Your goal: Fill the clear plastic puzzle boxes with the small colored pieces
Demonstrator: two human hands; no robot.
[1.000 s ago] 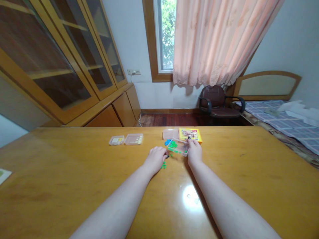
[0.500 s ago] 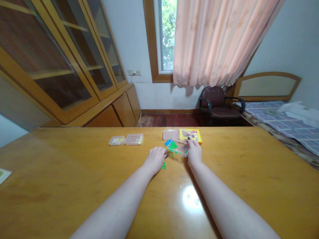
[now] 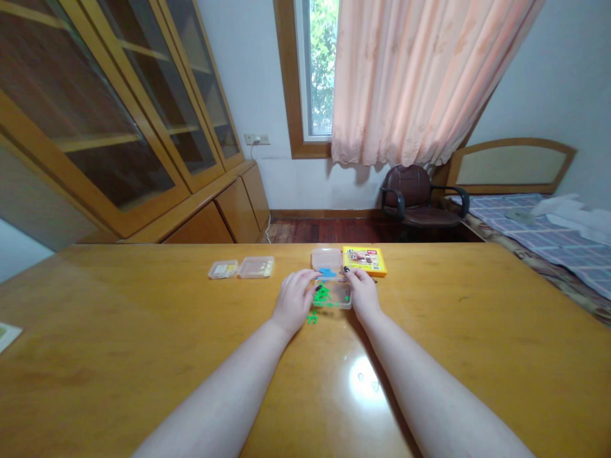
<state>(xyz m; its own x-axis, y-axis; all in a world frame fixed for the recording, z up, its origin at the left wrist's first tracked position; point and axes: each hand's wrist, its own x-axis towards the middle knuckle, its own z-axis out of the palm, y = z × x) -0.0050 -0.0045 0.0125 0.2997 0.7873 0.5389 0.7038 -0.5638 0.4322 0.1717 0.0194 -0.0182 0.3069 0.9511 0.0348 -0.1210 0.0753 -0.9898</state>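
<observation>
A small clear plastic box (image 3: 334, 294) lies on the wooden table (image 3: 477, 331), over green pieces (image 3: 322, 294) and blue pieces (image 3: 327, 273). My left hand (image 3: 294, 299) grips its left side with curled fingers. Its right side is gripped by my right hand (image 3: 361, 292), thumb at the far corner. A few green pieces (image 3: 312, 317) lie loose on the table just below my left hand.
A clear lid or box (image 3: 327, 257) and a yellow box (image 3: 364, 259) lie just behind. Two more clear boxes (image 3: 242, 268) sit to the left. A paper scrap (image 3: 7, 334) lies at the table's left edge. Beyond the table stand a cabinet, a chair (image 3: 420, 197) and a bed.
The clear box was tilted in my right hand alone; it now lies flat, shifted slightly left, and my left hand has moved up to grip its left side.
</observation>
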